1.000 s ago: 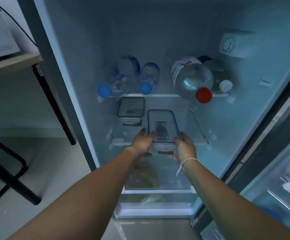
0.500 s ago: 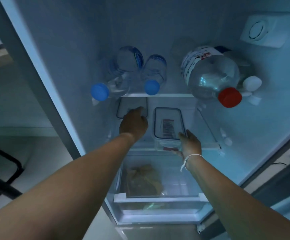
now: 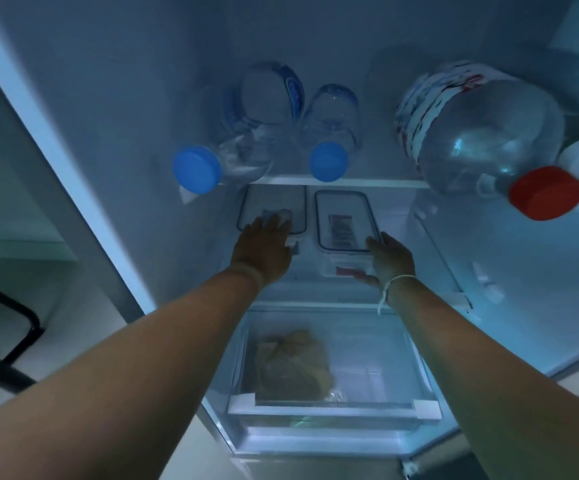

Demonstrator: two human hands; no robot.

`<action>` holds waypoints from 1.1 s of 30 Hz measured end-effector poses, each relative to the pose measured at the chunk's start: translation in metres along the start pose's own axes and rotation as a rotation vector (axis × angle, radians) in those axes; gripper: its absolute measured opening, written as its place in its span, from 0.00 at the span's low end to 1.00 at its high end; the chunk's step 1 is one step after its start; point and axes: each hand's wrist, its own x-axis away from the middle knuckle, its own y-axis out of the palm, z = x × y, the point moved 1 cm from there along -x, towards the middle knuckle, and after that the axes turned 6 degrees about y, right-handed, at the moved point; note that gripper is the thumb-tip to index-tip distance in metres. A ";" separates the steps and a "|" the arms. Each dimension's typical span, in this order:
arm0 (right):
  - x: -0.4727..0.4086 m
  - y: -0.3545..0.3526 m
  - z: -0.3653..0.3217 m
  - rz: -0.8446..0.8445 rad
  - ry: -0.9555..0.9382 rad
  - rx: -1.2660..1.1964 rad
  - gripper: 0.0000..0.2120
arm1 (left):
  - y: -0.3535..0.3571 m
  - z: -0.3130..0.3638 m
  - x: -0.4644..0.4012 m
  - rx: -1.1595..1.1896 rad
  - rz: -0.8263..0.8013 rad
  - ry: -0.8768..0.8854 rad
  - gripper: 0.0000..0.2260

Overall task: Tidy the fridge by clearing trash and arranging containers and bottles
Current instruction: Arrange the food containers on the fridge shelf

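Now both hands are inside the fridge (image 3: 488, 306), on the middle shelf (image 3: 319, 295). The left hand (image 3: 263, 251) lies flat and open on the left container's lid (image 3: 271, 209). The right hand (image 3: 390, 259) cups the near right corner of the right container (image 3: 343, 221), fingers loosely curled. Bottles (image 3: 478, 133) lie on the shelf above.

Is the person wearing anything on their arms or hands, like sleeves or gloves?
No sleeves and no gloves: both arms are bare as far as the picture shows. The right hand has a thin white string tied round its wrist, with a loose end hanging down. The left hand has no string, watch or ring that I can see.
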 end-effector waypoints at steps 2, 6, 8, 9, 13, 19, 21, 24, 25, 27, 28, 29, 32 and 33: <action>-0.009 0.001 -0.003 -0.008 -0.006 0.054 0.16 | 0.003 -0.001 0.000 -0.035 0.018 0.011 0.25; -0.025 0.001 -0.006 -0.016 -0.018 0.073 0.18 | 0.007 -0.002 0.000 -0.092 0.027 0.020 0.26; -0.027 0.004 -0.007 -0.024 -0.022 0.078 0.14 | 0.010 -0.003 0.001 -0.102 0.028 0.017 0.26; -0.028 0.005 -0.008 -0.025 -0.030 0.086 0.13 | 0.011 -0.004 0.001 -0.108 0.033 0.019 0.26; -0.032 0.008 -0.010 -0.021 -0.059 0.122 0.10 | 0.015 -0.004 -0.001 -0.128 0.045 0.019 0.27; -0.035 0.007 -0.009 -0.028 -0.075 0.125 0.14 | 0.016 -0.003 -0.001 -0.146 0.057 0.026 0.27; -0.034 0.005 -0.007 -0.022 -0.057 0.110 0.23 | 0.015 -0.004 -0.001 -0.147 0.049 0.026 0.27; -0.026 0.005 -0.003 0.014 -0.028 0.036 0.33 | 0.008 -0.004 -0.001 -0.118 0.032 0.029 0.26; -0.022 0.004 -0.003 0.032 -0.017 -0.002 0.35 | 0.005 -0.004 -0.001 -0.104 0.021 0.038 0.26; -0.014 0.002 -0.003 0.069 -0.020 0.008 0.35 | -0.001 -0.005 -0.001 -0.076 -0.025 0.049 0.26; -0.010 0.001 -0.006 0.087 -0.040 0.063 0.34 | -0.005 -0.005 0.001 -0.068 -0.045 0.047 0.26; -0.005 0.000 -0.009 0.091 -0.059 0.100 0.33 | -0.008 -0.006 0.001 -0.059 -0.052 0.039 0.27; 0.012 -0.002 -0.019 0.080 -0.103 0.139 0.34 | -0.017 -0.005 0.009 -0.030 -0.033 -0.010 0.27; 0.023 -0.002 -0.025 0.062 -0.121 0.169 0.34 | -0.025 -0.002 0.015 -0.025 -0.021 -0.015 0.27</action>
